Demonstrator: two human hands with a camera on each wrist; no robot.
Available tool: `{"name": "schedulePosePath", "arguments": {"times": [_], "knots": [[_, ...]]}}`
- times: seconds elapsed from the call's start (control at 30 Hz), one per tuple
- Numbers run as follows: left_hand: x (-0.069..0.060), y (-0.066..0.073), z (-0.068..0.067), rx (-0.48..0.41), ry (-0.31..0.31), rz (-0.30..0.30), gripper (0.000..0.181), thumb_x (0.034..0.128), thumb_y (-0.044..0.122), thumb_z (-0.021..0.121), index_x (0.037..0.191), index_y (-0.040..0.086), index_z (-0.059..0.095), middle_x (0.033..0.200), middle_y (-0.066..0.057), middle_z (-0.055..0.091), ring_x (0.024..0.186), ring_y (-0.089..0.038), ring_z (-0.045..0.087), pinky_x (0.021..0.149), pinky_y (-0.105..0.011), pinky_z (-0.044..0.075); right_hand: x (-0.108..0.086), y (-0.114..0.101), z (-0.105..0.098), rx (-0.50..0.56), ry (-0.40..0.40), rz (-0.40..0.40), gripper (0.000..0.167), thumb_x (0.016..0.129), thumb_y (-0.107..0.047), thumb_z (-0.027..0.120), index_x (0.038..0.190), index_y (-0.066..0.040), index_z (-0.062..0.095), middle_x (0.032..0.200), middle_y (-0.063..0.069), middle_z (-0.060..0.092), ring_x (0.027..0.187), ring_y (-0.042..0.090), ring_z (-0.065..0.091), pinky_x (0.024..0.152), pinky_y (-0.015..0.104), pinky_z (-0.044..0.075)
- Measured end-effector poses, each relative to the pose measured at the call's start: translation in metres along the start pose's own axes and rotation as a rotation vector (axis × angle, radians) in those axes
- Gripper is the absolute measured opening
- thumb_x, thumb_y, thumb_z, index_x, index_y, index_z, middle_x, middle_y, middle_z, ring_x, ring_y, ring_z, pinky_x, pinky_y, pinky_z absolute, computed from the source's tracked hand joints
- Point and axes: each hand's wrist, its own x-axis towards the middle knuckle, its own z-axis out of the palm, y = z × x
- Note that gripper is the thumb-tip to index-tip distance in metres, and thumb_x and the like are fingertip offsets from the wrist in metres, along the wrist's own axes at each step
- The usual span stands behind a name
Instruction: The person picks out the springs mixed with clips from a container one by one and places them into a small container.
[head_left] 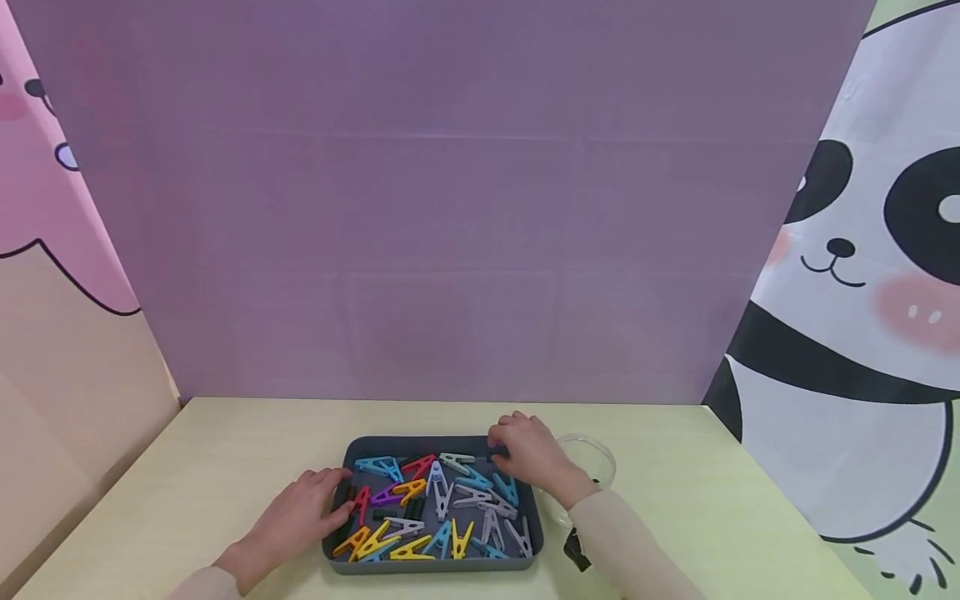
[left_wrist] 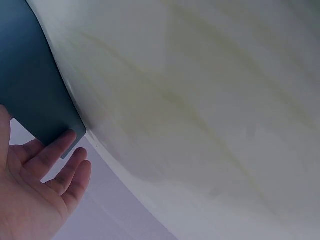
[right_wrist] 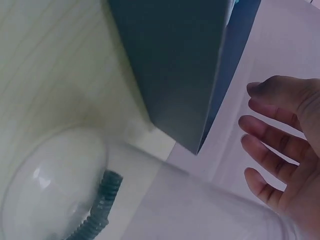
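A shallow dark grey tray (head_left: 435, 567) holds several plastic clothespins (head_left: 437, 492) in blue, yellow, orange, red, purple, grey and other colours. Some dark ribbed coils (head_left: 414, 510) lie among them. At the tray's left side, my left hand (head_left: 296, 515) rests against the rim; in the left wrist view its fingertips (left_wrist: 67, 137) touch the outer wall by a corner. My right hand (head_left: 536, 454) is over the back right corner, fingers loosely bent. Nothing shows between those fingers (right_wrist: 265, 132) in the right wrist view.
A clear round container (head_left: 600, 446) stands right of the tray, partly behind my right forearm; a dark ribbed coil (right_wrist: 97, 210) shows in it. A small black object (head_left: 576, 552) is beneath that sleeve. A purple backdrop (head_left: 450, 208) rises behind the table (head_left: 660, 500).
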Motion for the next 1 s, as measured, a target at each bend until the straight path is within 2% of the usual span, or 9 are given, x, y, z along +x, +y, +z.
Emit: {"name": "schedulePosePath", "arguments": {"times": [0.4, 0.7, 1.0], "knots": [[0.001, -0.001, 0.002, -0.004, -0.005, -0.006, 0.047, 0.0804, 0.037, 0.066, 0.119, 0.013, 0.055, 0.119, -0.008, 0.059, 0.107, -0.025, 0.054, 0.092, -0.049, 0.045, 0.003, -0.004, 0.015, -0.008, 0.040, 0.047, 0.015, 0.074, -0.021, 0.074, 0.085, -0.016, 0.065, 0.082, -0.002, 0.062, 0.077, 0.017, 0.054, 0.068, 0.036, 0.049], [0.001, -0.002, 0.003, -0.007, -0.009, -0.007, 0.047, 0.0807, 0.037, 0.065, 0.119, 0.013, 0.055, 0.119, -0.008, 0.059, 0.108, -0.026, 0.054, 0.093, -0.049, 0.045, 0.005, -0.004, 0.027, 0.021, 0.048, 0.099, 0.018, 0.074, -0.020, 0.074, 0.089, -0.015, 0.065, 0.086, 0.000, 0.060, 0.081, 0.019, 0.052, 0.071, 0.039, 0.046], [0.001, -0.001, 0.003, -0.010, 0.002, -0.001, 0.046, 0.0810, 0.036, 0.065, 0.119, 0.012, 0.055, 0.119, -0.008, 0.059, 0.107, -0.025, 0.054, 0.092, -0.048, 0.045, 0.007, -0.001, 0.040, -0.021, 0.029, 0.108, 0.020, 0.073, -0.018, 0.074, 0.090, -0.018, 0.065, 0.089, -0.002, 0.061, 0.083, 0.018, 0.048, 0.074, 0.039, 0.042]]}}
